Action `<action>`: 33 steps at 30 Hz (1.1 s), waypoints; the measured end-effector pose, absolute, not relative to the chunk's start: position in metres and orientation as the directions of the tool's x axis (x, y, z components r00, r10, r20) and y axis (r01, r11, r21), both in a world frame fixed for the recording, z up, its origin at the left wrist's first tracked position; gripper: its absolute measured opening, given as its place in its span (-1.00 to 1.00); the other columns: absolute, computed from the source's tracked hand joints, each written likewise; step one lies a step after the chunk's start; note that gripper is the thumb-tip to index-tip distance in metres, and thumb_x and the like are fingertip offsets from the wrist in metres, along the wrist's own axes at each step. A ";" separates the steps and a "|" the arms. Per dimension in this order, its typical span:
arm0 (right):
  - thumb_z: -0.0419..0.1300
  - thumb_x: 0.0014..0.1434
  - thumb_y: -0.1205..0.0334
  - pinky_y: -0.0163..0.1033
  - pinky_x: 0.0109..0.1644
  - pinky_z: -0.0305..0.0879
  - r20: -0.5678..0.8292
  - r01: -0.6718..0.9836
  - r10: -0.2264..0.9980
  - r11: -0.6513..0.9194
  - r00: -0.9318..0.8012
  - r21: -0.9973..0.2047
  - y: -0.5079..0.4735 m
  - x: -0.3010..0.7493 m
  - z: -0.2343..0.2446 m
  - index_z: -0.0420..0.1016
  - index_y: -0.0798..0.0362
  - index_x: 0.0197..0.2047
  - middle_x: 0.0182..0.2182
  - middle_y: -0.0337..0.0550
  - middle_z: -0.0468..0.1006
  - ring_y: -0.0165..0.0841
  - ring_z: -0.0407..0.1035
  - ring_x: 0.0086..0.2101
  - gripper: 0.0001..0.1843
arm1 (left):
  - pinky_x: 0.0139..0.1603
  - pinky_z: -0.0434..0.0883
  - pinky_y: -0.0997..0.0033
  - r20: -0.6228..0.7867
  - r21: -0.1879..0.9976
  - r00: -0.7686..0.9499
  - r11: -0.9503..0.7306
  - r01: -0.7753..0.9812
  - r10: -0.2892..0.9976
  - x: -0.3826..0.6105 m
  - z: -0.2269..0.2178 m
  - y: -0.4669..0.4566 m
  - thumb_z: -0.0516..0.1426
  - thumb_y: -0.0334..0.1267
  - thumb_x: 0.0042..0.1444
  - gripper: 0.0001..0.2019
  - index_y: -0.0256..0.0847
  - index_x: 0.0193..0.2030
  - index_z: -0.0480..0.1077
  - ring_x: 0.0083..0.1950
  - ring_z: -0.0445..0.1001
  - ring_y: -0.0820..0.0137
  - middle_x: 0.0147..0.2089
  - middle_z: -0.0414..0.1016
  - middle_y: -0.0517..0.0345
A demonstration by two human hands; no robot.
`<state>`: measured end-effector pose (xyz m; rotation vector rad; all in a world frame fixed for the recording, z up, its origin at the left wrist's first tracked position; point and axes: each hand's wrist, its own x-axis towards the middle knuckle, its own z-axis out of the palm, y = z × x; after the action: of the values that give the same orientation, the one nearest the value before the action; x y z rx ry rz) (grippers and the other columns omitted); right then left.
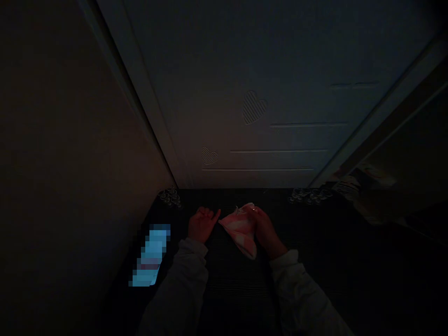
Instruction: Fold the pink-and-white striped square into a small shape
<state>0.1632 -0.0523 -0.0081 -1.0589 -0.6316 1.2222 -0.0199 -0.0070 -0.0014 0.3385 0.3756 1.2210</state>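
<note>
A pink-and-white cloth (240, 226) hangs in a folded, pointed shape from my right hand (264, 228), whose fingers are closed on its upper right edge. A small metal ring (237, 210) shows at the cloth's top edge; whether it is fastened there, I cannot tell. Just left of the cloth is my left hand (203, 225), its fingers loosely curled and one digit sticking out towards the cloth's left corner. Nothing is visible in the left hand, and a narrow gap seems to part it from the cloth. The scene is very dark.
On the dark tabletop (238, 289), metal rings lie in a cluster at the back left (170, 197) and more rings (310, 195) at the back right. A lit phone (150, 256), blurred, lies at the left. Behind rises a pale panel with hearts (255, 107); a wall (70, 140) bounds the left.
</note>
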 end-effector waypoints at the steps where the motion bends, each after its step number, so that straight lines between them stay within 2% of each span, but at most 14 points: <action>1: 0.22 -0.12 0.08 -0.31 -0.38 0.19 -0.137 -0.438 0.953 -0.005 0.269 -0.899 -0.052 0.163 -0.008 0.40 0.03 -0.45 -0.53 -0.31 0.45 -0.41 0.30 -0.50 -0.80 | 0.08 0.19 0.02 -0.092 0.447 0.303 0.311 -0.838 0.949 -0.020 -0.002 -0.007 -0.05 -0.53 -0.16 -0.85 -0.23 -0.62 0.15 -0.54 0.23 0.54 -0.62 0.15 0.30; 3: 0.22 -0.12 0.08 -0.32 -0.40 0.19 -0.126 -0.424 0.953 0.004 0.277 -0.905 -0.053 0.163 -0.007 0.40 0.04 -0.46 -0.54 -0.30 0.44 -0.41 0.29 -0.50 -0.79 | 0.05 0.21 0.03 -0.092 0.446 0.310 0.317 -0.837 0.946 -0.020 -0.002 -0.007 -0.04 -0.53 -0.15 -0.85 -0.23 -0.61 0.16 -0.52 0.24 0.53 -0.61 0.15 0.29; 7: 0.21 -0.11 0.05 -0.32 -0.44 0.20 -0.119 -0.380 0.951 -0.002 0.285 -0.925 -0.053 0.164 -0.006 0.38 0.05 -0.46 -0.54 -0.26 0.42 -0.40 0.28 -0.50 -0.76 | -0.16 0.31 0.29 -0.117 0.463 0.272 0.295 -0.836 0.955 -0.020 -0.003 -0.005 -0.01 -0.50 -0.15 -0.87 -0.24 -0.61 0.17 -0.54 0.22 0.55 -0.61 0.15 0.28; 10: 0.20 -0.11 0.02 -0.32 -0.44 0.20 -0.114 -0.345 0.953 -0.011 0.280 -0.939 -0.053 0.164 -0.007 0.37 0.05 -0.45 -0.53 -0.25 0.42 -0.39 0.28 -0.50 -0.74 | -0.31 0.29 0.41 -0.133 0.568 0.218 0.254 -0.783 0.967 -0.019 -0.004 -0.003 0.01 -0.50 -0.16 -0.88 -0.25 -0.60 0.23 -0.51 0.26 0.54 -0.59 0.19 0.26; 12: 0.20 -0.12 0.00 -0.32 -0.44 0.21 -0.114 -0.322 0.954 -0.019 0.278 -0.947 -0.052 0.163 -0.008 0.38 0.05 -0.44 -0.54 -0.24 0.43 -0.38 0.28 -0.50 -0.72 | -0.31 0.27 0.44 -0.117 0.707 0.189 0.215 -0.673 0.975 -0.015 -0.004 -0.003 0.04 -0.50 -0.16 -0.88 -0.24 -0.49 0.34 -0.43 0.32 0.50 -0.51 0.30 0.22; 14: 0.20 -0.12 -0.01 -0.32 -0.43 0.21 -0.102 -0.279 0.953 -0.019 0.285 -0.960 -0.052 0.163 -0.008 0.40 0.05 -0.44 -0.53 -0.23 0.43 -0.37 0.28 -0.49 -0.71 | -0.28 0.27 0.46 -0.070 0.855 0.194 0.159 -0.494 0.979 -0.008 -0.005 -0.008 0.10 -0.47 -0.16 -0.76 -0.21 -0.28 0.40 -0.31 0.36 0.46 -0.35 0.41 0.17; 17: 0.18 -0.09 -0.01 -0.33 -0.44 0.19 -0.057 -0.177 0.964 -0.011 0.260 -0.984 -0.054 0.160 -0.008 0.41 0.06 -0.43 -0.51 -0.23 0.44 -0.39 0.27 -0.48 -0.71 | -0.15 0.28 0.41 -0.026 0.966 0.312 0.104 -0.236 0.950 0.006 -0.004 -0.018 0.22 -0.39 -0.21 -0.56 -0.15 -0.09 0.36 -0.17 0.37 0.39 -0.17 0.42 0.11; 19: 0.17 -0.07 0.00 -0.34 -0.44 0.18 -0.032 -0.121 0.974 -0.005 0.225 -0.993 -0.055 0.158 -0.006 0.41 0.06 -0.44 -0.51 -0.23 0.44 -0.39 0.27 -0.47 -0.72 | -0.11 0.29 0.36 -0.027 0.984 0.374 0.092 -0.156 0.927 0.013 -0.004 -0.025 0.24 -0.36 -0.23 -0.54 -0.14 -0.08 0.36 -0.14 0.37 0.35 -0.14 0.43 0.08; 22: 0.19 -0.09 0.02 -0.32 -0.41 0.21 -0.008 -0.063 0.975 0.006 0.221 -0.998 -0.057 0.154 -0.004 0.37 0.05 -0.45 -0.49 -0.23 0.44 -0.37 0.29 -0.44 -0.74 | -0.09 0.30 0.30 -0.042 0.991 0.439 0.095 -0.099 0.897 0.017 -0.004 -0.030 0.23 -0.31 -0.19 -0.62 -0.19 -0.14 0.40 -0.11 0.38 0.30 -0.13 0.45 0.04; 25: 0.20 -0.11 0.06 -0.28 -0.33 0.27 0.003 -0.103 0.964 0.032 0.266 -0.994 -0.057 0.151 -0.004 0.29 0.00 -0.33 -0.37 -0.21 0.46 -0.35 0.33 -0.36 -0.71 | -0.11 0.31 0.29 -0.028 0.996 0.443 0.064 -0.067 0.896 0.015 -0.006 -0.029 0.22 -0.29 -0.18 -0.66 -0.21 -0.17 0.42 -0.14 0.39 0.30 -0.15 0.47 0.03; 29: 0.22 -0.12 0.11 -0.21 -0.24 0.31 0.012 -0.174 0.966 0.059 0.259 -0.983 -0.055 0.148 -0.006 0.05 -0.07 0.01 -0.22 -0.14 0.45 -0.33 0.37 -0.26 -0.37 | -0.16 0.33 0.31 -0.043 0.997 0.425 0.068 -0.043 0.904 0.013 -0.010 -0.026 0.23 -0.28 -0.19 -0.66 -0.22 -0.19 0.43 -0.19 0.41 0.30 -0.22 0.49 0.03; 31: 0.22 -0.12 0.11 -0.18 -0.19 0.30 0.037 -0.150 0.961 0.081 0.273 -0.985 -0.054 0.149 -0.008 -0.05 -0.09 0.10 -0.11 -0.08 0.39 -0.31 0.35 -0.19 -0.25 | -0.17 0.33 0.31 -0.045 0.995 0.422 0.080 -0.066 0.906 0.013 -0.009 -0.025 0.24 -0.29 -0.20 -0.67 -0.21 -0.21 0.43 -0.20 0.41 0.31 -0.24 0.49 0.04; 33: 0.21 -0.11 0.10 -0.14 -0.09 0.26 0.100 -0.034 0.950 0.116 0.297 -0.993 -0.053 0.151 -0.010 0.10 -0.08 0.06 -0.03 -0.04 0.31 -0.28 0.29 -0.10 -0.36 | -0.17 0.33 0.32 -0.034 0.994 0.414 0.074 -0.082 0.909 0.013 -0.007 -0.026 0.24 -0.30 -0.21 -0.69 -0.21 -0.22 0.43 -0.21 0.42 0.32 -0.24 0.49 0.06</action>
<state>0.1515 -0.0530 -0.0095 -1.2194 -1.0015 0.9345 0.0134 -0.0260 -0.0070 1.2718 0.8520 0.8988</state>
